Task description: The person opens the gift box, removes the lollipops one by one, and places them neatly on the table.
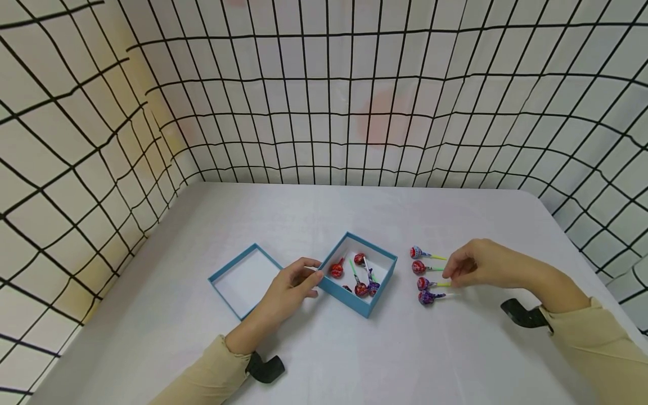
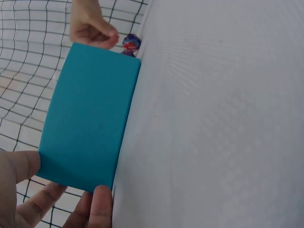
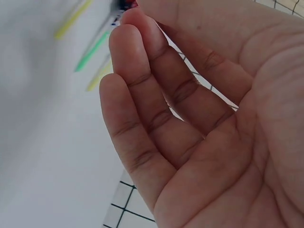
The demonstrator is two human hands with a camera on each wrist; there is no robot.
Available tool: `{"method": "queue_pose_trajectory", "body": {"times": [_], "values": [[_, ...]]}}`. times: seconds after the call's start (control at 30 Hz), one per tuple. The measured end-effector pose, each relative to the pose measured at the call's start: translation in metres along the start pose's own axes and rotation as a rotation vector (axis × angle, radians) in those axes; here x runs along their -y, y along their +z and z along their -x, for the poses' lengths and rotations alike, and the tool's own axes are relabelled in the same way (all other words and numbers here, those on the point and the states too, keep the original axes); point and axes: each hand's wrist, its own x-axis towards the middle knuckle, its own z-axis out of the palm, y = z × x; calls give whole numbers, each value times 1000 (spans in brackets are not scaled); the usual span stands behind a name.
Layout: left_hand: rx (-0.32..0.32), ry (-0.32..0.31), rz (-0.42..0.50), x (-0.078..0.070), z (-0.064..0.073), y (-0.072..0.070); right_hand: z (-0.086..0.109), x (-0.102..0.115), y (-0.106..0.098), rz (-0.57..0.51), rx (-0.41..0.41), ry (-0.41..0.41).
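my left hand (image 1: 289, 285) grips the box (image 1: 349, 300), candies (image 1: 361, 289) inside, my right hand (image 1: 478, 263) by four lollipops (image 1: 418, 267), can't tell if it pinches one

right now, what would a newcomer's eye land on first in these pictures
The open blue box on the table, lollipops inside, comes first, its left corner gripped by the left hand. Four more lollipops lie in a row to its right, beside the right hand. A shallow blue lid lies left of the box.
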Motion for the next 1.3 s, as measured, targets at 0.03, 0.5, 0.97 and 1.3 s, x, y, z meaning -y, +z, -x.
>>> {"method": "queue_pose_trajectory", "body": {"times": [0.03,0.5,0.97,1.3], "values": [[1,1,1,0,0,0,-1,2,-1,8,-1,-9],[17,14,6,2,-1,-1,-22,47,-28,77,0,-4],[19,15,8,2,-1,-1,-57,91,-40,145,44,-57],[15,22,9,0,0,-1,-87,107,-34,172,89,-94]]}}
